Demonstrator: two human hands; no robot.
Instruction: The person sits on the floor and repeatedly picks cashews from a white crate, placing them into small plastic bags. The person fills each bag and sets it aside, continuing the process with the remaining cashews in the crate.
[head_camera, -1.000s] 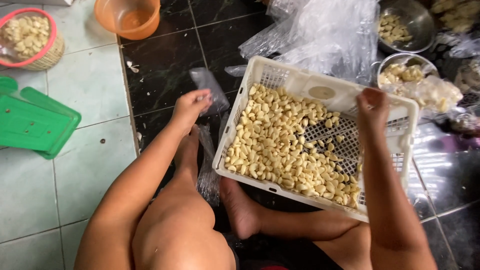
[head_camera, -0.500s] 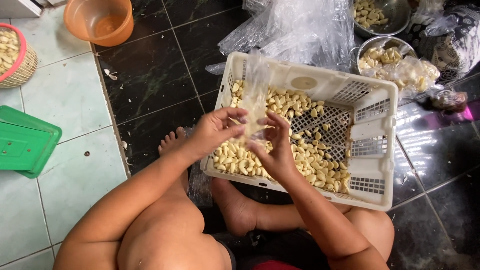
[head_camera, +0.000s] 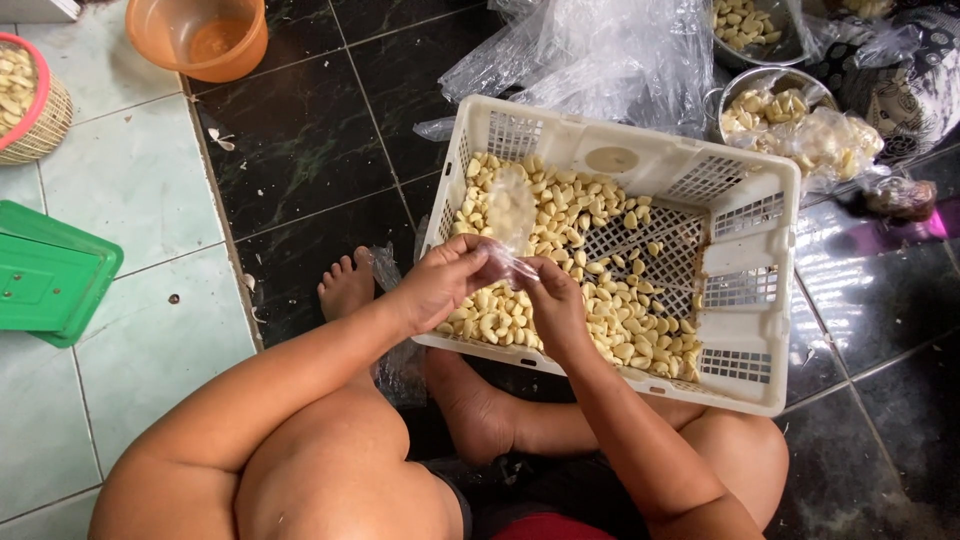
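Observation:
A white plastic crate with slotted walls sits on the floor between my legs, holding several peeled garlic cloves. Over its near left part, my left hand and my right hand together pinch the mouth of a small clear plastic bag. The bag stands up from my fingers above the cloves. I cannot tell whether anything is inside the bag.
Crumpled clear plastic sheets lie behind the crate. Metal bowls with cloves and filled bags stand at the back right. An orange tub, a woven basket and a green lid are on the left floor.
A second ago my hands held the crate's two sides. They came together over the cloves and took hold of a clear bag, which now stands more upright.

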